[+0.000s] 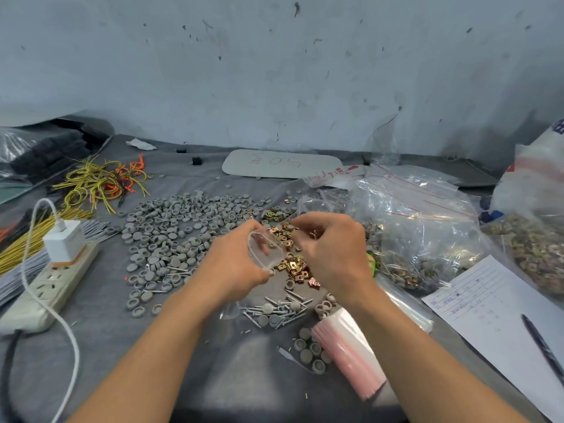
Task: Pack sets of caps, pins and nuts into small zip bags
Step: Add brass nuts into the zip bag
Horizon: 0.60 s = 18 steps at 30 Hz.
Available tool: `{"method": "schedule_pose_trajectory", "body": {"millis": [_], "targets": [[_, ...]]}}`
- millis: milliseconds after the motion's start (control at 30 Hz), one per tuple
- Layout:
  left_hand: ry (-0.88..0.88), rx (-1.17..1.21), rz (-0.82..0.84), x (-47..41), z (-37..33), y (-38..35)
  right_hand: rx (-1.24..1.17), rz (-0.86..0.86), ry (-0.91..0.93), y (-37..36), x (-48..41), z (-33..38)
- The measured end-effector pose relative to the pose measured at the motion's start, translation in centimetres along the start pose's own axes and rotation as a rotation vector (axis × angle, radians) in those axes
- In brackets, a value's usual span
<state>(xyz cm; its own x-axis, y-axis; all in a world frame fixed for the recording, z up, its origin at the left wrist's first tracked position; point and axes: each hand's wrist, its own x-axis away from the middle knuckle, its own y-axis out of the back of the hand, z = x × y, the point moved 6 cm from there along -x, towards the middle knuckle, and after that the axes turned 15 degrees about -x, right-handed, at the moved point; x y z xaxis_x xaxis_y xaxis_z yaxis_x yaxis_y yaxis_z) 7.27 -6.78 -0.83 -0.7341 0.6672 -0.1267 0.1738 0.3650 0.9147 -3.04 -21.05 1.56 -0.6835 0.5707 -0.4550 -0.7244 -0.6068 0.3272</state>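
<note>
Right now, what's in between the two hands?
In the head view, the clear bag, held by the left hand, and a heap of coppery nuts lie between it and the right hand.

The desk [106, 346] is covered in matt grey woven cloth. The round grey plastic caps [171, 227] look dull and smooth. The square brass-coloured metal nuts [294, 267] shine with coppery glints, while the silvery metal pins [274, 312] gleam less. The small clear plastic zip bag [264, 248] is thin and glossy. The large clear plastic bags [427, 227] are crinkled and catch the light. The white paper sheet [494, 315] is matt, and the white plastic power strip [52, 285] is smooth and faintly glossy. The pale painted wall [274, 71] is rough and blotched.
</note>
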Motion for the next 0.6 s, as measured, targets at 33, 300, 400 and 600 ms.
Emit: {"method": "schedule_pose_trajectory", "body": {"millis": [33,300,400,600], "targets": [[0.006,0.017,-0.013,-0.1,0.3,0.3,0.072,-0.011,-0.064,0.8,-0.5,-0.7],[0.072,-0.004,-0.059,-0.4,1.3,0.8,0.649,0.406,-0.349,-0.1,0.3,-6.3],[0.068,-0.01,-0.051,-0.5,1.0,0.7,0.687,0.447,-0.287,-1.2,0.8,-6.2],[0.034,-0.058,-0.039,-0.7,-0.1,0.4,0.708,0.439,-0.207,-1.4,1.2,-5.8]]}}
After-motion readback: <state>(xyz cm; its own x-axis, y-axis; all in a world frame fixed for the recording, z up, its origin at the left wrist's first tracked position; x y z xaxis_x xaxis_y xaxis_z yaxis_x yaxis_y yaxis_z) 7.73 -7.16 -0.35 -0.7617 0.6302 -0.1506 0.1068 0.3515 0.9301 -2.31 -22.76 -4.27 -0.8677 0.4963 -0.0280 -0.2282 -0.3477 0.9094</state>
